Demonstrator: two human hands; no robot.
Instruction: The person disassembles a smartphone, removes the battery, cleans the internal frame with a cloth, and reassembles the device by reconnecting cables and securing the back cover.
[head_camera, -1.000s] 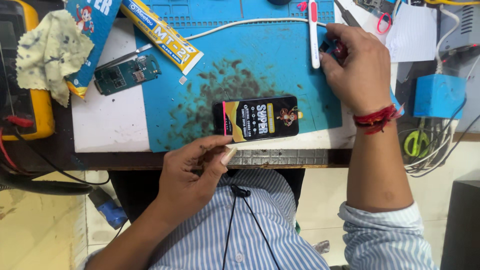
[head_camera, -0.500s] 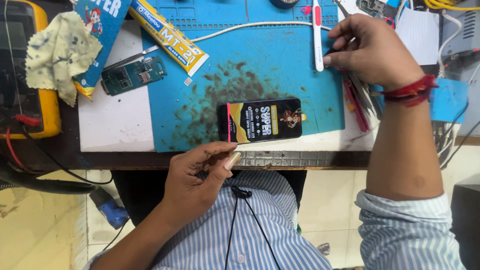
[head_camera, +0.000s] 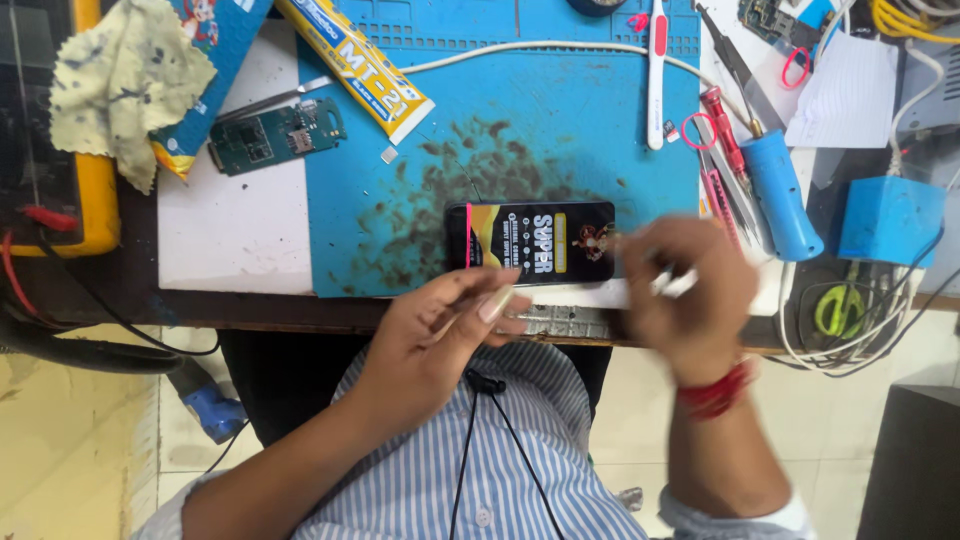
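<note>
A black phone (head_camera: 530, 245) with a black and yellow sticker over its screen lies flat on a blue work mat (head_camera: 560, 110), near the desk's front edge. My left hand (head_camera: 440, 335) rests at the desk edge just below the phone's left half, with its fingers pinched together and the fingertips touching the phone's lower side. My right hand (head_camera: 690, 295) is blurred by motion at the phone's right end. It pinches a small white thing (head_camera: 680, 284) that I cannot make out.
A yellow tube (head_camera: 355, 65), a green circuit board (head_camera: 275, 135) and a stained yellow cloth (head_camera: 120, 90) lie at the back left. To the right are a white and red brush (head_camera: 657, 70), a blue-handled tool (head_camera: 780, 195), a blue box (head_camera: 890, 220) and green scissors (head_camera: 840, 310).
My right hand has come from the far right of the mat down to the phone's right end, now holding something small and white. My left hand has shifted up against the phone.
</note>
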